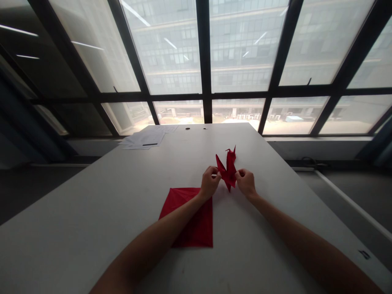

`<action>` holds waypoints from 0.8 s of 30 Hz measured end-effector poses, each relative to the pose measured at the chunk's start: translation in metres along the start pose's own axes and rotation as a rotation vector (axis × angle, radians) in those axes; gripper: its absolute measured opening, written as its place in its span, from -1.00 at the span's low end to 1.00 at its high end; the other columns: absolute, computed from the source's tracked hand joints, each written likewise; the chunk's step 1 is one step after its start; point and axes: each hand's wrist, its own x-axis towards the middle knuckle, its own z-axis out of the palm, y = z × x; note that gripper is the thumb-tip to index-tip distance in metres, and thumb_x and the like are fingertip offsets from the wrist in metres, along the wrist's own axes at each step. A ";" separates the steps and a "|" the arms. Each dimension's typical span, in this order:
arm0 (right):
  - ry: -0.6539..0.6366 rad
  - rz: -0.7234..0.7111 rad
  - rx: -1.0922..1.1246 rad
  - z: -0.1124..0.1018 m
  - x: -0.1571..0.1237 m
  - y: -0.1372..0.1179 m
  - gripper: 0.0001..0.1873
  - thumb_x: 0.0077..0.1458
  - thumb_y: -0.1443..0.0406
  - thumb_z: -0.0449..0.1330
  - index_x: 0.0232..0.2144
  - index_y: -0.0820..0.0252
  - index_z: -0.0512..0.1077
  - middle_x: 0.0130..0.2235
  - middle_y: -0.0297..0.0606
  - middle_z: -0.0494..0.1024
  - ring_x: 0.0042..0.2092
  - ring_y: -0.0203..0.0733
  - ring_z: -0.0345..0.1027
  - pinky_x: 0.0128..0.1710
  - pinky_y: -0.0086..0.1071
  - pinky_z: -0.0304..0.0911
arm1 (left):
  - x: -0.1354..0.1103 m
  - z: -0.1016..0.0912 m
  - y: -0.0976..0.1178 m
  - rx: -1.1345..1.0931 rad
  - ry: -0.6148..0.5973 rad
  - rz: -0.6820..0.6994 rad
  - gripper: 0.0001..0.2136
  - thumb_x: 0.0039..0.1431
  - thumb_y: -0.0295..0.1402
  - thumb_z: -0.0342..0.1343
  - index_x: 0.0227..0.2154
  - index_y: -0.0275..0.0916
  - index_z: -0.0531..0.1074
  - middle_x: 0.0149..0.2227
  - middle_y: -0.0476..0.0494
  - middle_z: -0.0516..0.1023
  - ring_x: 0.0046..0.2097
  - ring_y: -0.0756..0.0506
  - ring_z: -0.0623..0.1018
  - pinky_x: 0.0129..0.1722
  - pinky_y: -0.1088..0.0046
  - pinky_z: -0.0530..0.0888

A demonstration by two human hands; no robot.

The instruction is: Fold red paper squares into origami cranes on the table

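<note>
And here a small red folded-paper figure with sharp, upright points (228, 176) is held between two hands, over the right-hand part of a long white, flat-topped bench (101, 200). Its left side is pinched by the left hand (210, 182), its right side by the right hand (246, 182); in each grip the thumb and fingers are closed on the paper, though the exact fingertip contact is too small to be made out. By all appearances, a shaping step is in hand: the folds are being handled from both sides, and the points are spread apart. For the next move, an even, gentle pull seems to be called for, with both sides kept level so that the thin paper is not torn.

Just behind the figure, more red pointed paper (232, 155) is seen; whether it is a separate piece cannot be told.

Now the pose: both forearms are stretched forward from the lower corners and angled inward, the hands set at nearly the same height, with only the figure between them. The left forearm is carried across a creased, flat red paper sheet (203, 226), part of which is hidden beneath it. On the right, only bare bench is crossed by the other forearm.
</note>
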 end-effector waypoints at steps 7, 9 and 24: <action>0.023 -0.356 -0.234 -0.007 -0.008 -0.016 -0.70 0.09 0.44 0.01 -0.16 0.15 0.43 -0.15 -0.16 0.50 -0.14 -0.09 0.37 -0.16 -0.29 0.24 | -0.004 0.003 0.006 -0.031 -0.087 0.061 -0.93 0.15 -0.48 0.05 -0.43 -0.24 0.34 -0.26 -0.08 0.44 -0.29 0.01 0.47 -0.36 0.55 0.49; 0.004 -0.430 -0.305 -0.009 -0.008 -0.020 -0.76 0.11 0.46 0.01 -0.29 0.13 0.44 -0.19 -0.16 0.49 -0.12 -0.07 0.34 -0.10 -0.26 0.22 | -0.004 0.003 0.007 -0.031 -0.083 0.063 -0.93 0.15 -0.49 0.05 -0.43 -0.24 0.33 -0.26 -0.07 0.44 -0.29 0.01 0.46 -0.37 0.56 0.48; 0.012 0.025 0.402 0.001 0.003 -0.005 -0.72 -0.04 0.18 0.31 -0.27 0.21 0.49 -0.45 -0.23 0.60 -0.44 -0.09 0.48 -0.43 -0.28 0.38 | -0.002 0.003 -0.002 -0.005 0.028 0.008 -0.92 0.17 -0.48 0.06 -0.44 -0.25 0.35 -0.31 -0.08 0.47 -0.31 -0.01 0.49 -0.38 0.52 0.50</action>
